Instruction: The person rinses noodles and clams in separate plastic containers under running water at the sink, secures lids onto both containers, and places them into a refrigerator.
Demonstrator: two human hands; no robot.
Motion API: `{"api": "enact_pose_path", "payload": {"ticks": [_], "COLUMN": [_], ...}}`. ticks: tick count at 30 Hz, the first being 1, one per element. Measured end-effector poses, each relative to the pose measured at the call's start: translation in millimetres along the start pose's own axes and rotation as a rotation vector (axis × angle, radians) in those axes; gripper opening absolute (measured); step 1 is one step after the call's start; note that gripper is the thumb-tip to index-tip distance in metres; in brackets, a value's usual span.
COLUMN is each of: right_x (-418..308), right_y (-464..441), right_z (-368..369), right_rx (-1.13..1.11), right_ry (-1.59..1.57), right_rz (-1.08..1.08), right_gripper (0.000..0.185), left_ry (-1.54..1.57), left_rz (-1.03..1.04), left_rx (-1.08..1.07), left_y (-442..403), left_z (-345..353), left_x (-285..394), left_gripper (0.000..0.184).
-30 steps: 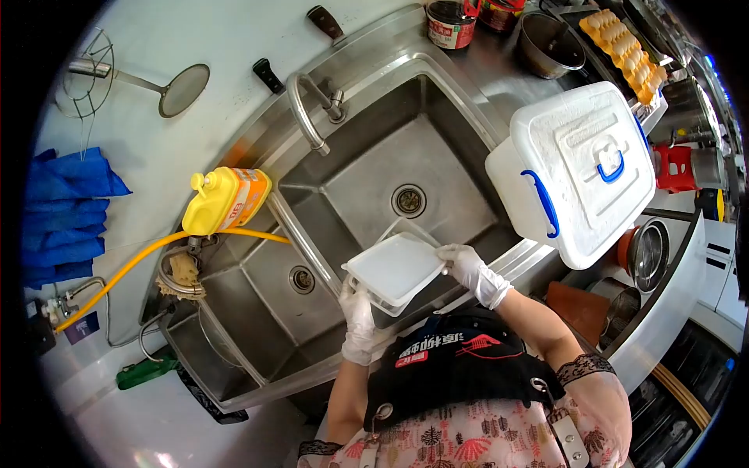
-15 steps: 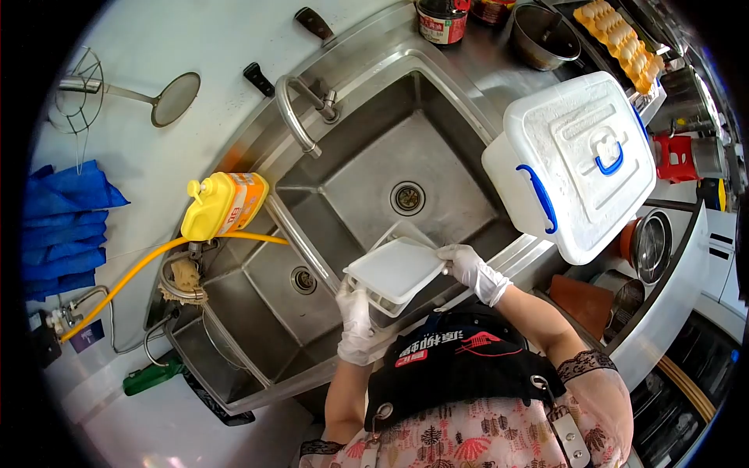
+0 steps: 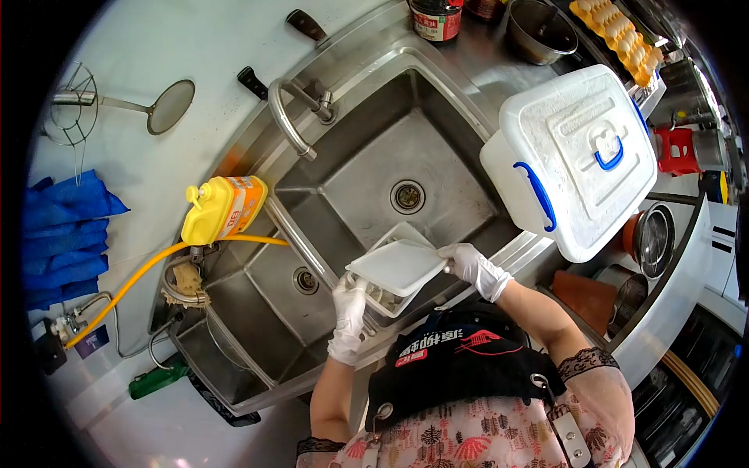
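My right hand (image 3: pixel 473 270), in a white glove, pinches the right edge of a flat white plastic lid (image 3: pixel 396 265). My left hand (image 3: pixel 349 304), gloved too, grips the left side of a shallow white plastic container (image 3: pixel 386 303) just beneath the lid. The lid covers most of this container, and something pale inside it shows only in part. Behind them, another whitish, translucent container (image 3: pixel 402 232) sticks out past the lid's far edge. All of this is over the near side of the large steel sink basin (image 3: pixel 374 168).
A curved faucet (image 3: pixel 290 125) reaches over the large basin. Left of it stands a yellow detergent bottle (image 3: pixel 225 209) by a smaller basin (image 3: pixel 273 312) and a yellow hose (image 3: pixel 148 273). On the right is a big white bin (image 3: pixel 581 164) with blue handles. A pot (image 3: pixel 540 35) sits at the back.
The lid has tilted a little, so more of the container under it shows. My left hand has shifted slightly. My right hand keeps its hold, and the whole view has moved slightly.
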State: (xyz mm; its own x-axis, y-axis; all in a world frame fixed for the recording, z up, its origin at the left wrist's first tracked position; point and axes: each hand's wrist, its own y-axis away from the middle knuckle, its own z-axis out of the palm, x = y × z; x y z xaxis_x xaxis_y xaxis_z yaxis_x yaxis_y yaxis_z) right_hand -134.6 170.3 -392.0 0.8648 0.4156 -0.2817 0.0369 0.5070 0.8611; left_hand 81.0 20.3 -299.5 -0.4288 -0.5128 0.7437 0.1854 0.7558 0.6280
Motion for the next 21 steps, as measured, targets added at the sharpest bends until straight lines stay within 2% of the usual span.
{"api": "enact_pose_path", "payload": {"ticks": [2,6,11,13,17,18,19,21], "right_x": [1,5,8,6,7,8,11,17], "right_y": [-3,-6,-11,-14,-15,-15,-17,-19], "right_z": [-1,-1,3,3,10,13,15,19], "right_rx": [0.030,0.034,-0.018,-0.041,-0.015,-0.014,-0.014,-0.015], "right_ry": [-0.051,-0.069,-0.145,-0.145,-0.108,-0.111,-0.205,-0.299], "right_rz": [0.012,0.024,-0.113,-0.107,-0.089,-0.090,-0.034,0.023], "right_gripper": [0.007,0.007,0.008,0.009,0.010,0.010,0.011,0.011], "left_ry": [-0.026,-0.088,-0.032,-0.117,-0.057,0.031,0.119,0.106], "left_rz": [-0.008,0.023,0.054,0.230,0.205,0.143,0.080,0.086], "left_rx": [-0.005,-0.027,0.011,0.042,0.075,0.086,0.098,0.123], "left_y": [3,14,19,15,28,34,38,39], "left_z": [3,7,12,10,17,20,22,22], "left_x": [11,28,24,14,26,36,40,40], "left_gripper": [0.026,0.030,0.043,0.049,0.047,0.046,0.046,0.046]}}
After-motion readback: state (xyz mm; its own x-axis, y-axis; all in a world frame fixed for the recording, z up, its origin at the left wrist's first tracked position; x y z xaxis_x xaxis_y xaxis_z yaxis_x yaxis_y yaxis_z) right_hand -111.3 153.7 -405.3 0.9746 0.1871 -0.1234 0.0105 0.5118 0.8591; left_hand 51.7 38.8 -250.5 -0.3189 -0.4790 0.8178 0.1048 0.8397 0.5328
